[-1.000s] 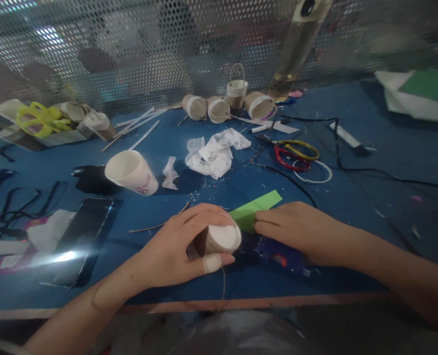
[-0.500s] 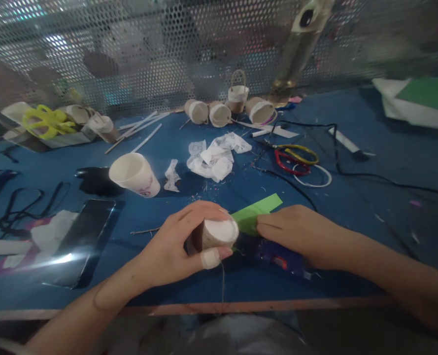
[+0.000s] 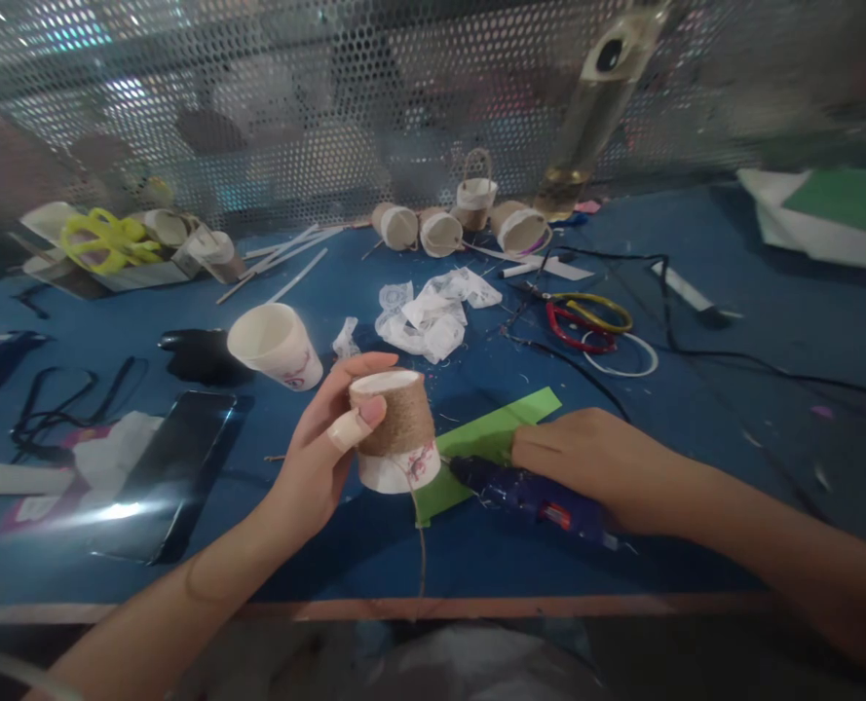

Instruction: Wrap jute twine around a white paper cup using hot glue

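Observation:
My left hand (image 3: 322, 450) is closed round a paper cup (image 3: 395, 430), upside down and wrapped part way in brown twine. A loose strand of twine (image 3: 421, 545) hangs from the cup toward the table's front edge. My thumb wears a pale plaster. My right hand (image 3: 585, 467) lies over the rear of a blue glue gun (image 3: 520, 492), fingers curled on it; the nozzle points left toward the cup. A green paper strip (image 3: 487, 443) lies under both.
A white paper cup (image 3: 276, 343) lies on its side beside a dark phone (image 3: 173, 472). Crumpled white scraps (image 3: 429, 312), scissors (image 3: 585, 313), a black cable (image 3: 725, 341), several twine-wrapped cups (image 3: 443, 229) and yellow scissors (image 3: 103, 239) crowd the blue table (image 3: 732, 428). A perforated metal screen (image 3: 293, 97) stands behind.
My left hand has lifted the cup off the table and turned it from lying sideways to base-up. The glue gun's nozzle now shows. My right hand has stayed in place.

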`<control>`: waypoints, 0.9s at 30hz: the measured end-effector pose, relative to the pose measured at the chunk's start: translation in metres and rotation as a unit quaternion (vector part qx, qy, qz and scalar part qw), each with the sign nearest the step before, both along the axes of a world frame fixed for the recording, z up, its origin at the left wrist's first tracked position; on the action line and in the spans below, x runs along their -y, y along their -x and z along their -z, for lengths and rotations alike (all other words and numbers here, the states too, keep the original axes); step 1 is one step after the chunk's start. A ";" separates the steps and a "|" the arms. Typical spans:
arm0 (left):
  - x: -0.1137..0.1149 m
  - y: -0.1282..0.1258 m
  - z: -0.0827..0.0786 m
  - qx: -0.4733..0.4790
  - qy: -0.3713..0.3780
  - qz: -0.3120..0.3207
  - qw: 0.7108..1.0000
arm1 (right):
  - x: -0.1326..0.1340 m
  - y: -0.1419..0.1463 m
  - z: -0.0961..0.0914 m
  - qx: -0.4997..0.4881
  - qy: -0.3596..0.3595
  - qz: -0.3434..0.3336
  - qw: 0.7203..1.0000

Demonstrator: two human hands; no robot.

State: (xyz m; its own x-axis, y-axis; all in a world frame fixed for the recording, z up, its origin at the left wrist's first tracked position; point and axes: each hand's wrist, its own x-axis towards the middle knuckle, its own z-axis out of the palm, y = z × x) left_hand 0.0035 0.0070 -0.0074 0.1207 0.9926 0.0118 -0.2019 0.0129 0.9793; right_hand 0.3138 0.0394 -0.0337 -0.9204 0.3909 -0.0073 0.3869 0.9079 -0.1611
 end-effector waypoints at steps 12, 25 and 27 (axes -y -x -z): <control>0.000 0.000 -0.002 0.006 -0.008 0.004 1.000 | -0.001 0.002 -0.002 -0.004 -0.004 0.006 1.000; -0.001 0.002 -0.002 -0.011 -0.016 0.002 1.000 | -0.001 0.002 -0.008 0.017 0.007 -0.007 1.000; -0.001 0.001 -0.002 -0.016 -0.018 0.000 1.000 | -0.001 0.002 -0.008 0.020 0.006 -0.006 1.000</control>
State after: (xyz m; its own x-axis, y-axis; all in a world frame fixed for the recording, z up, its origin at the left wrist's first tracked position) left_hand 0.0020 0.0078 -0.0052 0.1207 0.9918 0.0430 -0.1704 -0.0220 0.9851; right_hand 0.3118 0.0399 -0.0258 -0.9240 0.3793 -0.0490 0.3822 0.9107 -0.1568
